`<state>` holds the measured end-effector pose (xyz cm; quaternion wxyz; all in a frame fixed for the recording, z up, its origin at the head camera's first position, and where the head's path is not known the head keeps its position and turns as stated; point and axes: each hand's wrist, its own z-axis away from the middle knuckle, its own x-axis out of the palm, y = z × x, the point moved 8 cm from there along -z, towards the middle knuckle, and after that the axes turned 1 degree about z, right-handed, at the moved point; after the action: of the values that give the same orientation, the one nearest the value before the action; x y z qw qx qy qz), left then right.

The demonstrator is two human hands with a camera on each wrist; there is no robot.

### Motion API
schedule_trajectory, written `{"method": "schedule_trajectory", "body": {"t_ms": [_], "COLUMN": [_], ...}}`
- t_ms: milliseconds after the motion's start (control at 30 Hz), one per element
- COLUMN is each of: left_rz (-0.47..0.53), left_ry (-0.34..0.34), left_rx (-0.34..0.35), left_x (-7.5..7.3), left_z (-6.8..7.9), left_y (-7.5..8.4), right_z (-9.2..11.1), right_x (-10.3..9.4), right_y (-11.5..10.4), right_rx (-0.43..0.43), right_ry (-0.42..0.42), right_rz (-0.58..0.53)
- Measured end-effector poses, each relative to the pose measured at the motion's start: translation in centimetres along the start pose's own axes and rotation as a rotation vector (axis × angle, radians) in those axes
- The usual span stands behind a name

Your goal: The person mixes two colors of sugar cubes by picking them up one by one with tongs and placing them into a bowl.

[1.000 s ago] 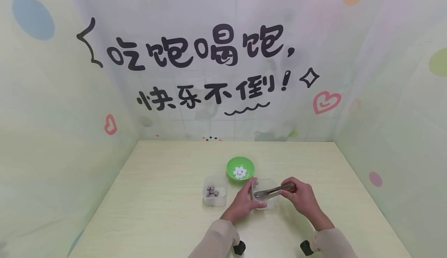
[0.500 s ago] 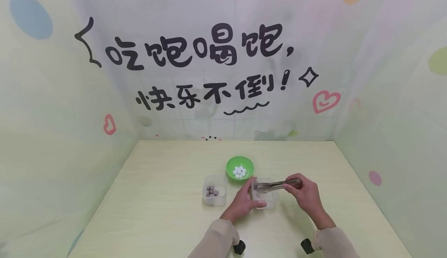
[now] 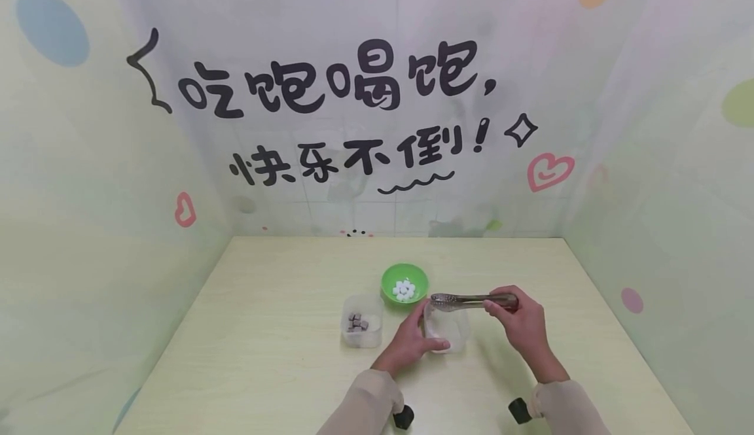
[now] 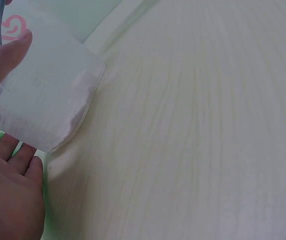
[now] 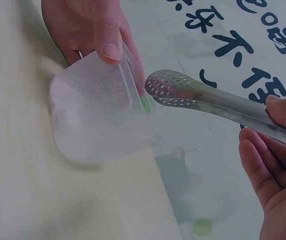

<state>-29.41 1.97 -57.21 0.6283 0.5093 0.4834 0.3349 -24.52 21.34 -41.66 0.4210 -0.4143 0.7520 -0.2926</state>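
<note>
My left hand [image 3: 406, 342] grips a clear plastic container [image 3: 448, 333] by its left side, thumb over the front rim and fingers at the back. The right wrist view shows the thumb pressing the rim of this frosted container [image 5: 93, 110]. Metal food tongs [image 3: 471, 301] are pinched in my right hand [image 3: 525, 324]. Their perforated heads hover above the container's back rim, lying close together in the right wrist view; I cannot tell whether anything is between them. Behind stands a green bowl [image 3: 389, 278] of small white pieces [image 3: 404, 290].
A second clear container [image 3: 371, 339], left of my left hand, holds several dark brownish cubes [image 3: 356, 324]. Everything stands on a pale wooden table [image 3: 265, 343], enclosed by printed curtains [image 3: 377, 212] at the back and sides.
My right hand has raised the tongs out of the container, shifting up and to the right. The tongs now lie nearly level above its rim. My left hand stays on the container.
</note>
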Motion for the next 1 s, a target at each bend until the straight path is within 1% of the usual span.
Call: {"method": "schedule_trajectory", "body": {"t_ms": [167,433,567,700,1000], "left_rz": [0.008,0.001,-0.002,0.006,0.009], "left_ry": [-0.002,0.001,-0.002,-0.004,-0.003], "left_rx": [-0.001,0.005,0.001,0.0,0.002], "left_x": [0.0,0.0,0.0,-0.1,-0.1], "left_z": [0.0,0.1,0.1,0.2,0.1], "left_y": [0.1,0.1,0.1,0.1,0.2], "right_z": [-0.2,-0.6,-0.9,-1.3,-2.2], "right_x": [-0.1,-0.2,0.1,0.6,1.6], "right_y": [0.3,-0.2,-0.2,-0.4,-1.1], "right_rx": [0.011,0.02,0.034,0.038,0.032], "right_ry": [0.019,0.066,0.082,0.08,0.079], "right_rz": [-0.012,-0.013,-0.054,-0.105,-0.158]}}
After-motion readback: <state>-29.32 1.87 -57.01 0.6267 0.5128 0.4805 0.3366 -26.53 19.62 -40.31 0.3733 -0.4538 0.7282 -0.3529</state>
